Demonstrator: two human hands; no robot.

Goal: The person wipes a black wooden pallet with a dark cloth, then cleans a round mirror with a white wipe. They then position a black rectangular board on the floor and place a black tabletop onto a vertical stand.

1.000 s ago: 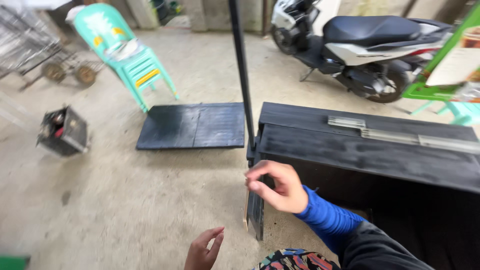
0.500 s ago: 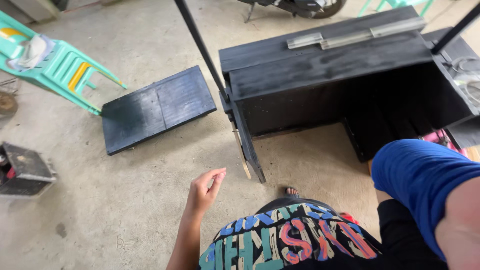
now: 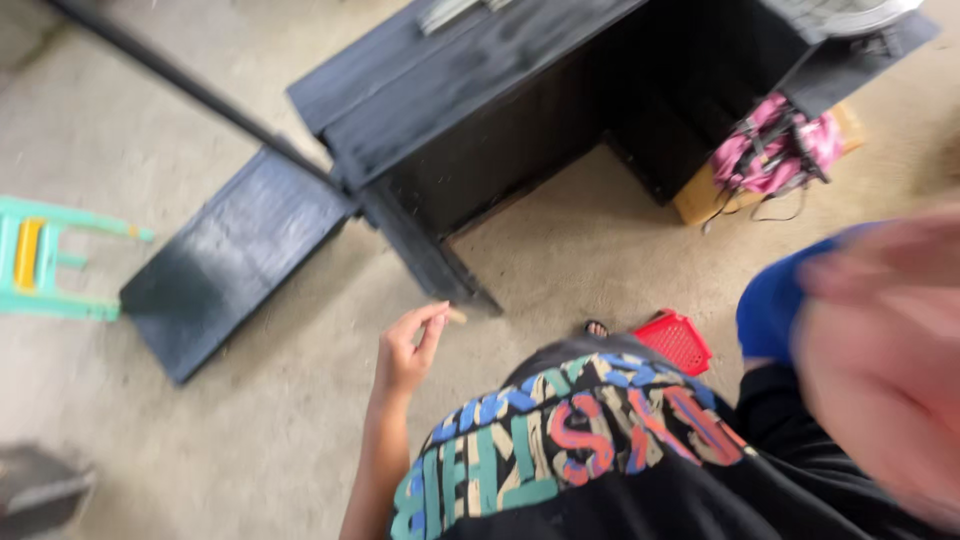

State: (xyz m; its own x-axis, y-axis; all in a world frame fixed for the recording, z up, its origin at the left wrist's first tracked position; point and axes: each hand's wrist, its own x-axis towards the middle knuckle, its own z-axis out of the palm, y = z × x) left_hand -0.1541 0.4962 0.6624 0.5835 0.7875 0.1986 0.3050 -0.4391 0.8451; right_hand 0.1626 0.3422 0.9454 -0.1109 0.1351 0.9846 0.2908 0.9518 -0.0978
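My left hand (image 3: 408, 348) hangs low over the concrete floor with its fingers loosely bent and nothing in it. It is a short way in front of the lower corner of a black wooden cabinet (image 3: 470, 110), not touching it. My right hand (image 3: 885, 375) is raised close to the camera at the right edge, badly blurred, with a blue sleeve (image 3: 775, 300) behind it. Its fingers cannot be made out. My black shirt with coloured letters (image 3: 560, 440) fills the bottom of the view.
A flat black panel (image 3: 235, 260) lies on the floor left of the cabinet, under a slanting black pole (image 3: 180, 85). A green plastic chair (image 3: 40, 270) is at the left edge. A red basket (image 3: 678, 342), a pink bag (image 3: 775, 150) and a yellow box (image 3: 705, 200) sit near the cabinet.
My right hand left the cabinet's edge and rose close to the camera. The view tilted down and turned, so the cabinet moved to the top. My left hand stayed low.
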